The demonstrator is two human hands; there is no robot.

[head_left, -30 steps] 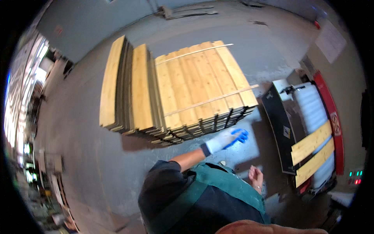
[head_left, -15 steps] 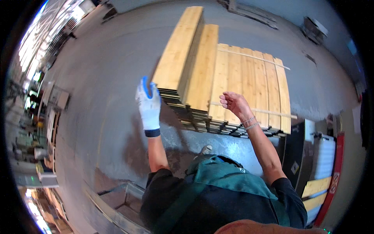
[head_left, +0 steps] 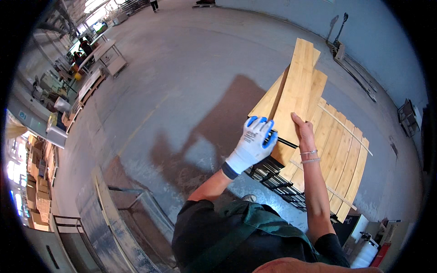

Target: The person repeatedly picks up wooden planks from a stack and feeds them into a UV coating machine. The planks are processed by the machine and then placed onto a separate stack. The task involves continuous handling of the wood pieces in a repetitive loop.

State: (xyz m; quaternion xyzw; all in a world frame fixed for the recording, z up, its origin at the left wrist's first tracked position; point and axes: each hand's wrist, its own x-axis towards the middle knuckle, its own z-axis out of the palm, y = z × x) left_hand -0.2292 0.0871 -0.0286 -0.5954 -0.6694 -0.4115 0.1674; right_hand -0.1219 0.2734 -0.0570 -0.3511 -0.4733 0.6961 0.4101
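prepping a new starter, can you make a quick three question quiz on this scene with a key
1. Multiple choice: what are the left hand and right hand both on?
A) a pallet jack
B) a long wooden board
C) a metal frame

2. True or false: the right hand wears a glove.

3. Fill in: two thin ____ lie across the row of boards.

Key:
1. B
2. False; it is bare, with bands at the wrist.
3. strips
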